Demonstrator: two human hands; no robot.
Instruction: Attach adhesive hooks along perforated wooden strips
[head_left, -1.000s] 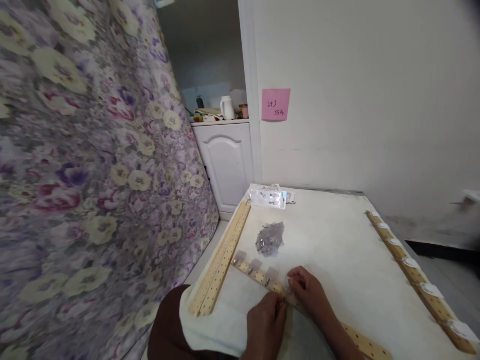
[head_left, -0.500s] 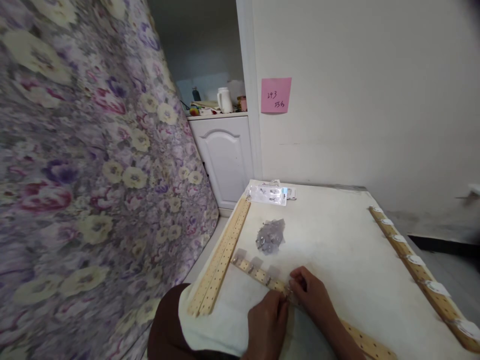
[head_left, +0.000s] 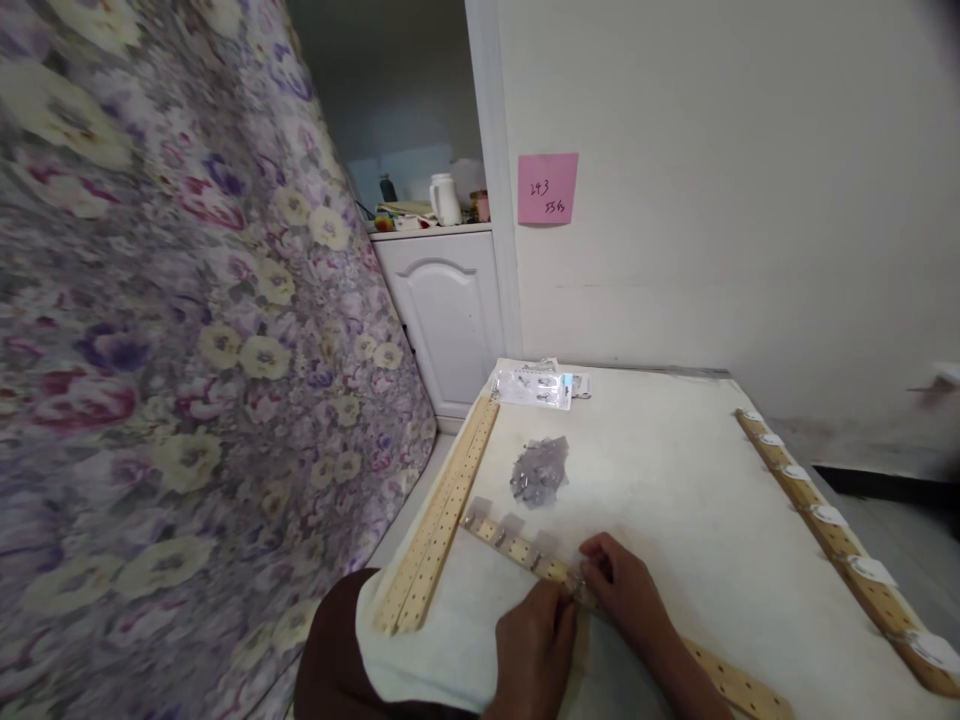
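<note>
A narrow wooden strip with holes [head_left: 517, 548] lies slantwise on the white-covered table, with several small metal pieces bearing clear flaps [head_left: 513, 523] along it. My left hand [head_left: 534, 635] is closed at the strip's near edge, its fingertips against a small shiny piece on the wood. Just right of it, my right hand [head_left: 619, 580] has thumb and forefinger brought together over the strip's far side. Whatever lies between the fingertips is too small and partly hidden. Beyond the strip sits a heap of small grey, see-through pieces [head_left: 540, 472]. The strip's right part reappears past my right forearm.
Two long perforated wooden strips [head_left: 442, 515] lie along the table's left edge. Clear packaging [head_left: 531, 387] rests at the back left corner. Another strip with white discs [head_left: 829, 515] runs along the right edge. A flowered curtain [head_left: 187, 350] hangs at left; the wall stands behind.
The view has shifted slightly. Both hands keep almost the same place and pose at the strip.
</note>
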